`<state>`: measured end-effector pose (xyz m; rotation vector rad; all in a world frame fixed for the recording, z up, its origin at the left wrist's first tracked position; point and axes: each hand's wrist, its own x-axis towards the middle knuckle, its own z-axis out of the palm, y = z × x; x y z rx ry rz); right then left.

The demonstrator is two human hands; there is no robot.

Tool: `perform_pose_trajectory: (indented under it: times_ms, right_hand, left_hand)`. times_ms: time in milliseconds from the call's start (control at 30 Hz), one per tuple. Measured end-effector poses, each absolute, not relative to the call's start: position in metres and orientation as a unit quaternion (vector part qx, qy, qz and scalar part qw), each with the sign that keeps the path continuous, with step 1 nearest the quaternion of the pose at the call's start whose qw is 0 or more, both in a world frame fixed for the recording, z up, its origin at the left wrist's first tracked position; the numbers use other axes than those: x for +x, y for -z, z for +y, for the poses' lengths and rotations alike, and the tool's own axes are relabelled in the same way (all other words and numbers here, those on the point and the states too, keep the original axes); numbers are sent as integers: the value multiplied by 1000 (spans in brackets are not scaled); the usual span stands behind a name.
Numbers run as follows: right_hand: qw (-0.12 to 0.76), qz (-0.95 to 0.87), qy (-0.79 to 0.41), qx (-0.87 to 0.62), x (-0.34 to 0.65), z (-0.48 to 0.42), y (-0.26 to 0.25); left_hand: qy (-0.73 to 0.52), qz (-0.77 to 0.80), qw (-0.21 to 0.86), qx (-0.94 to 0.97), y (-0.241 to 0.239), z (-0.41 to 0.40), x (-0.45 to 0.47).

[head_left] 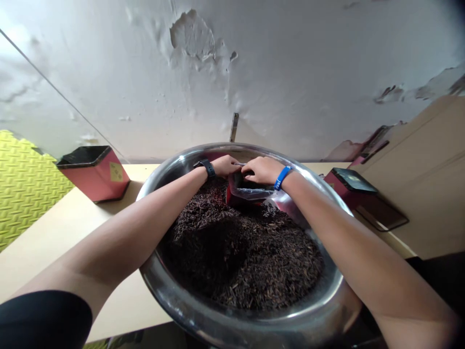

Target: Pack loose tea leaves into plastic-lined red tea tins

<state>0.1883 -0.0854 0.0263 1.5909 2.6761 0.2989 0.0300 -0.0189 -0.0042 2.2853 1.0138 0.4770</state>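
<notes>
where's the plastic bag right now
In the head view the bag sits at the far side of the bowl on the leaves, just right of centre, its top pinched by the left hand and right hand.

Red tin with clear plastic bag liner is sitting open on dark loose tea, far side.

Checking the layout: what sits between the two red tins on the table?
Head view: the steel bowl of dark leaves, with left hand and right hand on a clear bag.
</notes>
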Motion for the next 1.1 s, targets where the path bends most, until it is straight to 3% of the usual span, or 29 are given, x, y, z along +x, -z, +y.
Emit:
perform_pose_trajectory:
  times_ms: [467,700,1100]
  right_hand:
    - [-26,866,-45,498,181,-92,-31]
    - [-28,842,-96,529,181,-92,-31]
    - [-49,853,-68,516,182,-88,-26]
  left_hand:
    - [-177,366,298,864,1,-20,26]
    - [-171,347,293,874,3,-17,24]
    - [-174,354,304,867,3,-17,24]
